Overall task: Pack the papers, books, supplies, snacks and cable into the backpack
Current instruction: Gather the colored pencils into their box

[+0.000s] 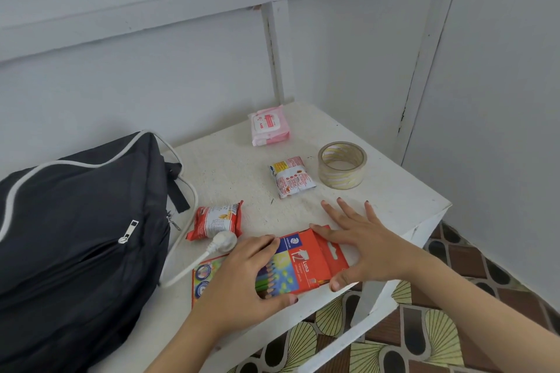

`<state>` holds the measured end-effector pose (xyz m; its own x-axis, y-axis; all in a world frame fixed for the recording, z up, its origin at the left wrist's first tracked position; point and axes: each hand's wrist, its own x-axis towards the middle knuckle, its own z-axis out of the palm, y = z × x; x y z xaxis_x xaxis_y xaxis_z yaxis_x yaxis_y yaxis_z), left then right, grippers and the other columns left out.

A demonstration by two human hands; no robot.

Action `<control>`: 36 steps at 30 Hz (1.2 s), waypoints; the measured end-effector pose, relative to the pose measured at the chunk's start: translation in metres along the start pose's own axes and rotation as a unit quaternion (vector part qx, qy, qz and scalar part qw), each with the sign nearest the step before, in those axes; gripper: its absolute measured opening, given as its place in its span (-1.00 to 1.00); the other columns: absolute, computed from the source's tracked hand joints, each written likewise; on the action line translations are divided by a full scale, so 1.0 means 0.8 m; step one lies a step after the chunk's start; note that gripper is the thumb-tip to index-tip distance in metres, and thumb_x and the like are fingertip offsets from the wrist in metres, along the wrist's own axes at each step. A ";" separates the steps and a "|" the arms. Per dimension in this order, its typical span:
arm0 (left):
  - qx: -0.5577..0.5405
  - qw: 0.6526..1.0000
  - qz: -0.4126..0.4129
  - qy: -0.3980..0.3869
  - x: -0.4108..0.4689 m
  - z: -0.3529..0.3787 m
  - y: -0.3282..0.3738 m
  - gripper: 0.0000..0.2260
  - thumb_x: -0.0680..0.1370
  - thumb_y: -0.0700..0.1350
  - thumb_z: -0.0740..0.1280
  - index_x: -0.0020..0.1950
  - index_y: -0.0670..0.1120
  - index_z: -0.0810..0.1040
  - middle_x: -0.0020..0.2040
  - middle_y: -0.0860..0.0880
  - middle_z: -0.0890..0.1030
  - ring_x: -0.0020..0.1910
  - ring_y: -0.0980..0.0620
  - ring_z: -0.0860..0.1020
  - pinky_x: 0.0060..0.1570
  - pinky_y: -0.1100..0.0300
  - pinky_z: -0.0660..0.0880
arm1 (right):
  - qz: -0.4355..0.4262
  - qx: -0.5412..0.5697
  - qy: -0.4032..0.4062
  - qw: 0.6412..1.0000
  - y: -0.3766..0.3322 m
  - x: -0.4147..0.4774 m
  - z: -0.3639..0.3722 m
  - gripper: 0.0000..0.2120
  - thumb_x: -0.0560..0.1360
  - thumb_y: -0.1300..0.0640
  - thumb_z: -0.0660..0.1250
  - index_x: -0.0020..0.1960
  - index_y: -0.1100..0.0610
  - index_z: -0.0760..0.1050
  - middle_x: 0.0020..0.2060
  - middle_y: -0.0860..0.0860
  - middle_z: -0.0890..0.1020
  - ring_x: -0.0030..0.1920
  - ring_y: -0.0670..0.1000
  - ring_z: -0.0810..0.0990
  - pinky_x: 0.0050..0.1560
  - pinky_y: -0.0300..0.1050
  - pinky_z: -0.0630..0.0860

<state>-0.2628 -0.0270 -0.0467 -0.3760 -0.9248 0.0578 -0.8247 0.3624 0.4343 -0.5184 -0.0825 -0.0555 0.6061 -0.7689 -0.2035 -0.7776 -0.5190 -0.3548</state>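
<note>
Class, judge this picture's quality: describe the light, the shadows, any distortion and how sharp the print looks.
Head view: soft, even light; only a faint shadow beside the tape roll; the wall battens lean and bow slightly, a wide-angle effect; the pencil box lettering reads clearly, while the pink wipes pack print is too soft to read.

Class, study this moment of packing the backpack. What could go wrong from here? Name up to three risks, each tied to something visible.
The pencil box seems to have its red end flap open under the right hand; tilted that way, pencils may slide out.
It lies at the front edge of the table, so a slip of the left hand could drop it.
The cable lies close beside it and might get dragged.
</note>
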 end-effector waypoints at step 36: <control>0.011 0.996 0.083 0.013 0.010 -0.022 0.011 -0.24 0.29 0.31 0.39 0.44 0.18 0.24 0.31 0.31 0.30 0.32 0.36 0.17 0.25 0.50 0.08 | -0.055 0.039 0.124 0.990 -0.039 -0.032 -0.019 -0.14 0.26 -0.33 0.43 0.45 -0.20 0.13 0.32 -0.17 0.30 0.30 -0.26 0.16 0.32 -0.44 -0.05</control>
<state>-0.2652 -0.0332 -0.0268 -0.4979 -0.8541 0.1501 -0.7611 0.5134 0.3964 -0.5121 -0.0523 -0.0252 0.6195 -0.7821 0.0678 -0.6876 -0.5823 -0.4339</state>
